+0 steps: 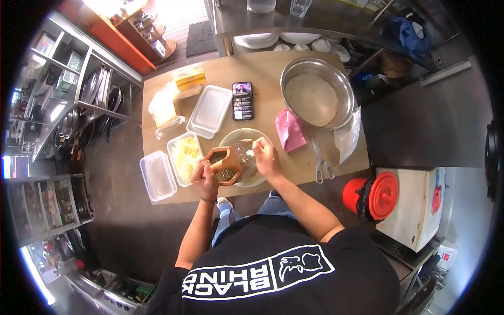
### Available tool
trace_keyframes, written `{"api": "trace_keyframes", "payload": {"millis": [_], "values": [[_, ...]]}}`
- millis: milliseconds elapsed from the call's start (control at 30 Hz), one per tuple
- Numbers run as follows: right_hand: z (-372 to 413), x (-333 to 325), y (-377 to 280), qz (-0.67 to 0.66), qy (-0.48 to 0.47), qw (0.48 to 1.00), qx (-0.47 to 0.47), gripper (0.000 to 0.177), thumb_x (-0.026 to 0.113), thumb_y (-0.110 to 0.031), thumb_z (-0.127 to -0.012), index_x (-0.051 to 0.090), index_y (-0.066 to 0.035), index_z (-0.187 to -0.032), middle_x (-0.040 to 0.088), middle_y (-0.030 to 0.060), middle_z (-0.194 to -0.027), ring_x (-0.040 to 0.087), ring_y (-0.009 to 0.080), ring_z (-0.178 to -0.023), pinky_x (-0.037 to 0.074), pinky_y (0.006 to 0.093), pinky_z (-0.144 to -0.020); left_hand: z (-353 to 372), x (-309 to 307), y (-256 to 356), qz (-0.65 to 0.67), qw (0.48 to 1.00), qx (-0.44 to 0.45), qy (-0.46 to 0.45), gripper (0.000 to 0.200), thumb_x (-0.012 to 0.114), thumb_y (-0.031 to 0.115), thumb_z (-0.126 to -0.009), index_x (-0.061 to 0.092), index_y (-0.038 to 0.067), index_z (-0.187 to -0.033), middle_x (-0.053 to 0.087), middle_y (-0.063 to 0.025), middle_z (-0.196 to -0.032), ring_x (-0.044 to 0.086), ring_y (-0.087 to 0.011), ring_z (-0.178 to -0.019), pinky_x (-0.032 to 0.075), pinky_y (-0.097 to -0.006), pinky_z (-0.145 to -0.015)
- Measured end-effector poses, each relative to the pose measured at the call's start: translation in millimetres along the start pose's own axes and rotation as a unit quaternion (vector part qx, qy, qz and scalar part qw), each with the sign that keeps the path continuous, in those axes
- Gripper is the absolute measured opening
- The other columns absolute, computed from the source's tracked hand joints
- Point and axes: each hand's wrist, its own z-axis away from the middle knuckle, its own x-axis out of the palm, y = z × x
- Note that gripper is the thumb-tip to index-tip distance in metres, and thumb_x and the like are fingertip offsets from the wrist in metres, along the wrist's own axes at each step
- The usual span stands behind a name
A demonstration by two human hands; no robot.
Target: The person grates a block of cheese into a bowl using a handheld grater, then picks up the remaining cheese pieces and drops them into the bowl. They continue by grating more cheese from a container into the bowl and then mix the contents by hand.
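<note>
My left hand (205, 178) is closed around the orange-brown rim of a box grater (226, 167), which is tilted on its side over a pale bowl (247, 131). Close to the grater's metal end, my right hand (266, 156) has its fingers curled together; whatever they hold is hidden or too small to name. Part of the bowl's inside is covered by the grater and hands. Left of the bowl, a clear plastic container (186, 156) holds pale yellow shreds. Beside it lies another clear plastic tub (158, 176).
A large steel bowl (286, 84) with pale powder stands back right. Nearby are a pink cloth (290, 131), scissors (318, 160) and a plastic bag (346, 139). A phone (243, 101), white container (210, 111) and yellow box (189, 77) lie behind. A red bucket (357, 193) stands right.
</note>
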Motion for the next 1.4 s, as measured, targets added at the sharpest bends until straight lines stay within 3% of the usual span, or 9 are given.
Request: {"api": "trace_keyframes", "payload": {"millis": [67, 267, 533, 600, 767, 900, 1200, 1267, 1400], "values": [[15, 14, -15, 0.001, 0.023, 0.993, -0.113, 0.022, 0.055, -0.023, -0.084, 0.054, -0.001, -0.08, 0.053, 0.0165, -0.075, 0.055, 0.034, -0.072, 0.044, 0.0414, -0.067, 0, 0, 0, -0.014, 1.0, -0.014, -0.003, 0.033, 0.053, 0.023, -0.087, 0.058, -0.007, -0.074, 0.06, -0.0097, -0.072, 0.058, -0.0217, -0.077, 0.045, -0.0359, -0.08], [1, 16, 23, 0.049, -0.008, 0.986, -0.162, 0.014, 0.056, -0.014, -0.081, 0.052, 0.0, -0.078, 0.051, 0.0177, -0.078, 0.053, 0.0352, -0.075, 0.043, 0.0428, -0.068, -2, 4, 4, 0.031, 0.999, -0.022, 0.037, 0.027, 0.054, 0.017, -0.084, 0.054, -0.003, -0.065, 0.046, -0.0056, -0.058, 0.049, -0.0178, -0.063, 0.044, -0.0372, -0.083], [-26, 21, 75, 0.136, 0.005, 0.986, -0.093, 0.028, 0.051, -0.028, -0.086, 0.056, -0.001, -0.08, 0.058, 0.0195, -0.08, 0.058, 0.0344, -0.077, 0.045, 0.0408, -0.07, -6, 2, 12, -0.029, 0.999, -0.021, -0.039, 0.028, 0.052, 0.016, -0.085, 0.056, -0.006, -0.069, 0.059, -0.0099, -0.068, 0.057, -0.0214, -0.076, 0.045, -0.0355, -0.08], [-26, 10, 54, 0.075, -0.009, 0.995, 0.064, 0.033, 0.049, -0.033, -0.09, 0.056, -0.001, -0.083, 0.061, 0.0194, -0.084, 0.06, 0.0306, -0.078, 0.046, 0.0383, -0.072, -8, 1, 9, -0.026, 0.999, -0.017, -0.03, 0.028, 0.052, 0.016, -0.086, 0.055, -0.006, -0.069, 0.058, -0.0102, -0.068, 0.057, -0.0215, -0.076, 0.045, -0.0353, -0.079], [4, 18, 10, -0.063, -0.015, 0.992, -0.106, 0.027, 0.048, -0.028, -0.091, 0.054, -0.002, -0.089, 0.054, 0.0158, -0.084, 0.057, 0.0306, -0.078, 0.045, 0.0381, -0.072, -3, -8, -4, 0.027, 1.0, -0.015, 0.006, 0.031, 0.05, 0.019, -0.087, 0.055, -0.006, -0.069, 0.058, -0.0101, -0.071, 0.056, -0.021, -0.076, 0.045, -0.0347, -0.078], [10, 25, 9, 0.009, -0.026, 0.983, -0.183, 0.022, 0.05, -0.023, -0.087, 0.052, -0.001, -0.089, 0.051, 0.0172, -0.088, 0.053, 0.0342, -0.084, 0.043, 0.0402, -0.078, -3, -9, -5, 0.026, 0.999, -0.01, 0.016, 0.032, 0.05, 0.02, -0.087, 0.055, -0.006, -0.069, 0.059, -0.01, -0.071, 0.056, -0.0211, -0.076, 0.045, -0.0348, -0.077], [-31, 21, 75, 0.112, -0.037, 0.991, -0.064, 0.027, 0.051, -0.026, -0.085, 0.053, 0.0, -0.089, 0.056, 0.0193, -0.087, 0.055, 0.0343, -0.083, 0.045, 0.0409, -0.075, -7, 4, 7, -0.033, 0.998, -0.006, -0.048, 0.028, 0.052, 0.017, -0.085, 0.056, -0.007, -0.071, 0.059, -0.0093, -0.069, 0.057, -0.0214, -0.074, 0.045, -0.0345, -0.074], [-35, 21, 81, 0.121, -0.018, 0.992, -0.018, 0.025, 0.05, -0.025, -0.086, 0.054, -0.001, -0.086, 0.059, 0.0158, -0.084, 0.057, 0.0264, -0.079, 0.045, 0.0368, -0.072, -5, 5, 7, -0.029, 0.998, -0.007, -0.048, 0.025, 0.052, 0.014, -0.084, 0.057, -0.007, -0.072, 0.06, -0.01, -0.07, 0.058, -0.0215, -0.074, 0.045, -0.0333, -0.075], [-24, 9, 19, -0.005, -0.01, 0.996, 0.09, 0.018, 0.049, -0.018, -0.086, 0.055, -0.001, -0.085, 0.062, 0.0172, -0.083, 0.062, 0.0316, -0.076, 0.048, 0.039, -0.07, -9, 5, 6, 0.008, 1.0, -0.005, 0.002, 0.026, 0.052, 0.016, -0.084, 0.056, -0.006, -0.07, 0.054, -0.0093, -0.065, 0.053, -0.0206, -0.067, 0.045, -0.0362, -0.08]]}}
